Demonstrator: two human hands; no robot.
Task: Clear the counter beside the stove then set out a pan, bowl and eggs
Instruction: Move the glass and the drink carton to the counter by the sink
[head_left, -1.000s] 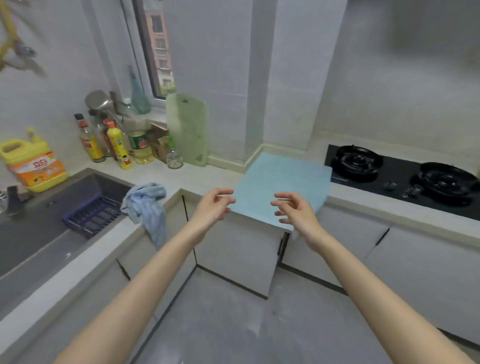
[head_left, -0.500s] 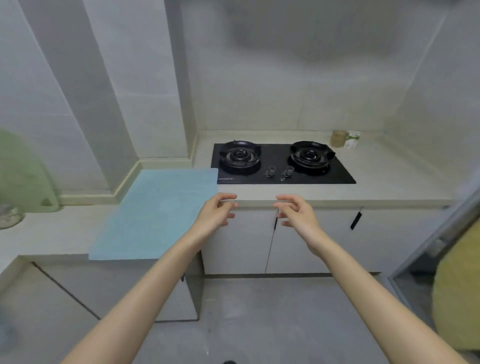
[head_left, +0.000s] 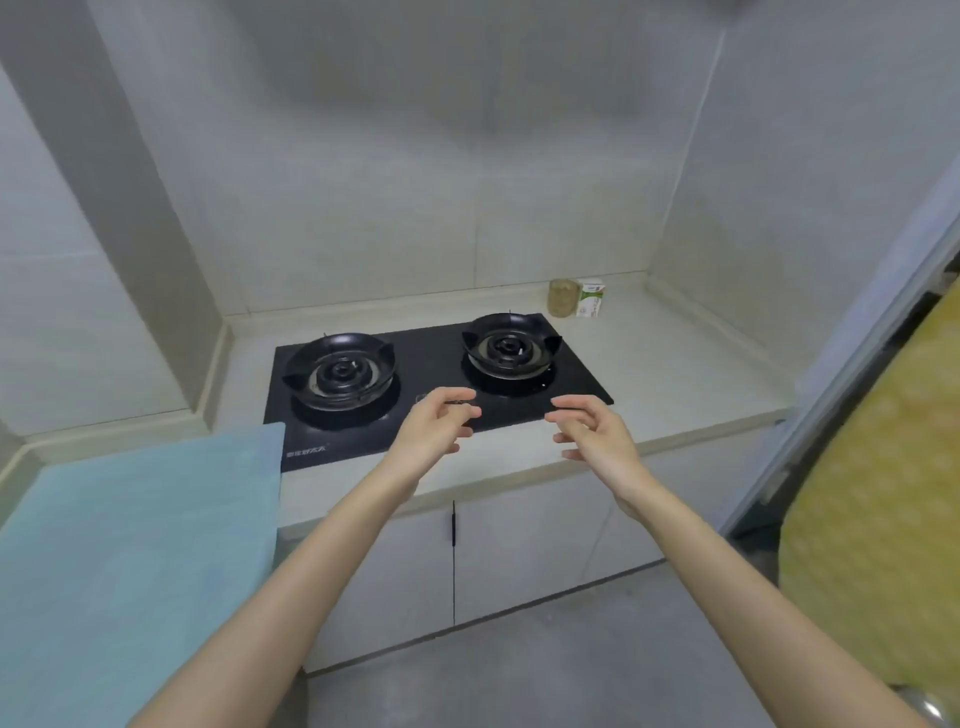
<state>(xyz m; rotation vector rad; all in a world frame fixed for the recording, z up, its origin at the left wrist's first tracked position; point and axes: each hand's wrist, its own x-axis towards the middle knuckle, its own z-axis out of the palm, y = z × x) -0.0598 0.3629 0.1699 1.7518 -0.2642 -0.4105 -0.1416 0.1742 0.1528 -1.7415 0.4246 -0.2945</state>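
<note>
1 left hand (head_left: 434, 431), 1 right hand (head_left: 597, 439), 2 grips released, 2 burners (head_left: 340, 371) (head_left: 509, 345), 1 jar (head_left: 563, 298), 1 carton (head_left: 590, 298)

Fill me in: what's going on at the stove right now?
A person stands at the counter with both hands out over the front edge of the black two-burner stove. The left hand and right hand are loosely curled and hold nothing. A jar and a small carton sit at the back, right of the stove. A blue mat lies to its left. No pan, bowl or eggs are in view.
</note>
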